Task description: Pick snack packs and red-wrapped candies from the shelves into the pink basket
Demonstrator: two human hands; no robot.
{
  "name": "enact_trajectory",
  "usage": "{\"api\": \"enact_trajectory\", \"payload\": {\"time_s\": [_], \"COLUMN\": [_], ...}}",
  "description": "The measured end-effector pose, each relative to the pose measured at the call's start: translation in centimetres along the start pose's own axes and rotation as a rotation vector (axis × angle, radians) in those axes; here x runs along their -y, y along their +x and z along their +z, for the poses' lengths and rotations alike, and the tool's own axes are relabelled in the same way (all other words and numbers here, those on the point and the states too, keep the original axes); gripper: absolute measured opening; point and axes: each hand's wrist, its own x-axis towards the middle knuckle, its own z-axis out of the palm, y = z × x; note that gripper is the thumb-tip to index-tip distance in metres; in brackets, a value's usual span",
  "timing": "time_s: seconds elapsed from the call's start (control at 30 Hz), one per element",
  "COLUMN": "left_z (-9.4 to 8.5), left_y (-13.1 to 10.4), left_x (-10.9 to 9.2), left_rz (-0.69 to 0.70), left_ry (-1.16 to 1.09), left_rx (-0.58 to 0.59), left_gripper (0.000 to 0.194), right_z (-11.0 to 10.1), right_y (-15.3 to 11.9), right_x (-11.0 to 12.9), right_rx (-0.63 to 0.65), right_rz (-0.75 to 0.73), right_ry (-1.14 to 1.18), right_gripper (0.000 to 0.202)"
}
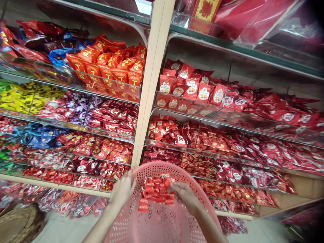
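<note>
A pink perforated plastic basket (198, 184) is tilted in front of the shelves. My left hand (123, 189) is closed over its left rim. Inside, a pile of small red wrapped candies (155, 190) lies against the far part of the basket, while the nearer bottom shows bare pink plastic. Over the right side of this pile, my right hand (183, 195) has its fingers pinched together at a red wrapped candy. The fingertips partly hide that candy.
Tiered shelves with clear fronts hold red snack packets (191, 87), orange-red bags (111, 67), yellow sweets (19, 98) and blue packets (45, 136). A pale wooden post (149, 81) divides them. A woven basket (21, 222) stands on the floor at lower left.
</note>
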Motion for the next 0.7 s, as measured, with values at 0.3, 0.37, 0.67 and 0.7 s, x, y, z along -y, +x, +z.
{"api": "enact_trajectory", "payload": {"time_s": [0.3, 0.37, 0.67, 0.7], "left_z": [0.2, 0.2, 0.0, 0.0], "left_y": [0.0, 0.0, 0.2, 0.1], "left_x": [0.1, 0.1, 0.0, 0.0], "left_rz": [0.007, 0.002, -0.007, -0.012], "left_ry": [-0.005, -0.01, -0.007, -0.008], "left_rx": [-0.027, -0.02, 0.005, 0.004], "left_gripper": [0.04, 0.041, 0.04, 0.04], "right_z": [1.0, 1.1, 2.0, 2.3], "right_y": [1.7, 1.8, 1.5, 1.5], "right_x": [-1.3, -1.3, 5.2, 6.9], "right_rx": [-0.061, -0.083, -0.171, -0.185], "right_rz": [0.051, 0.044, -0.304, -0.411], "right_ry": [-0.049, -0.088, -0.452, -0.498], "right_gripper": [0.043, 0.043, 0.051, 0.049]}}
